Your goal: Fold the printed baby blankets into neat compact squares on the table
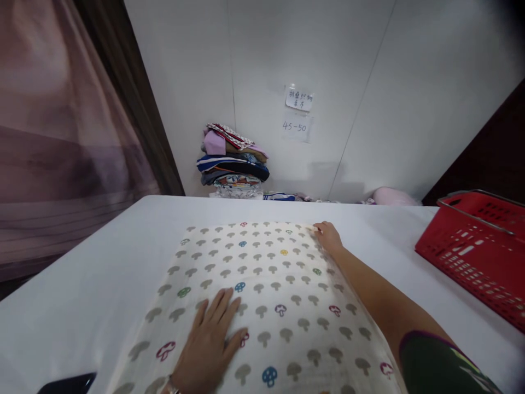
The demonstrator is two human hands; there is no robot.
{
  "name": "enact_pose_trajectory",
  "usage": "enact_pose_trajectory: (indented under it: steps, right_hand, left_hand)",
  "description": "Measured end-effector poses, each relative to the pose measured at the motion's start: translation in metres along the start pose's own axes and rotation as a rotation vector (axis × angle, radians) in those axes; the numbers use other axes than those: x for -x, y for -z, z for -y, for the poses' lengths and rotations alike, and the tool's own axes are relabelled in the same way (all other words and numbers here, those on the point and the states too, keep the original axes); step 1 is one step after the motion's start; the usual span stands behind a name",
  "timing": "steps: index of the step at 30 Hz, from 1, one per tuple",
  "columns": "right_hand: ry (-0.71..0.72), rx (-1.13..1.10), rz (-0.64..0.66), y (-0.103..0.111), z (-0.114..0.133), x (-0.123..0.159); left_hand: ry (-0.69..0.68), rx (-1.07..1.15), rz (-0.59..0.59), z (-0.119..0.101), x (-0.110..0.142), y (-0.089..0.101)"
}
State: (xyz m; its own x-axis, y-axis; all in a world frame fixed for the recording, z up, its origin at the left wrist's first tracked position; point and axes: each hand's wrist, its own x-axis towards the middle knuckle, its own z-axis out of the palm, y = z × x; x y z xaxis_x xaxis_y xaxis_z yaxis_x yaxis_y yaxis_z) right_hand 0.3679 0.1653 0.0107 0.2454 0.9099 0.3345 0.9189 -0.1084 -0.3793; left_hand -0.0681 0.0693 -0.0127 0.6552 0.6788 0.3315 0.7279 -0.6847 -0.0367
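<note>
A cream cloth (262, 273) printed with grey and coloured mushrooms lies spread over the white table. My left hand (211, 342) rests flat on its near left part, fingers stretched out. At the cloth's far right corner, my right hand (328, 236) pinches the edge between thumb and fingers. The cloth's right side runs along my right forearm, and its near edge falls outside the picture.
A red plastic basket (479, 246) with a wire handle stands at the table's right. Behind the far edge rises a pile of folded clothes (233, 158). A dark flat object (68, 384) lies at the near left. Pink curtains (69, 137) hang on the left.
</note>
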Motion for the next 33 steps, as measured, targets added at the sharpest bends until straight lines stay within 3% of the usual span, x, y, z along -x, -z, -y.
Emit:
enact_pose_trajectory:
  steps: [7,11,14,16,19,26,29,33]
  right_hand:
    - [0.34,0.187,0.022,0.005,0.008,0.02]
    - [0.367,0.274,-0.042,0.006,0.009,0.025]
    - [0.378,0.205,-0.032,0.007,0.012,0.026]
    - [0.31,0.049,0.015,0.006,0.013,0.025]
    - [0.083,-0.155,0.027,0.003,0.012,0.019]
    - [-0.304,-0.228,0.08,-0.006,-0.004,-0.022]
    - [-0.394,-0.218,0.138,-0.008,-0.01,-0.04]
    - [-0.408,-0.206,0.181,-0.009,-0.014,-0.055]
  left_hand:
    - [0.005,0.024,-0.02,0.0,-0.001,0.0]
    - [0.004,0.018,-0.023,0.0,-0.002,0.0]
    - [-0.001,0.013,-0.021,0.0,-0.001,-0.001]
    - [-0.004,0.011,-0.02,0.001,-0.001,-0.001]
    - [-0.006,-0.007,-0.024,0.001,0.0,-0.002]
    - [-0.012,-0.007,-0.051,0.0,0.0,0.0]
    - [-0.01,0.011,-0.05,0.0,-0.001,0.001]
    - [0.0,0.024,-0.022,0.0,-0.001,0.001]
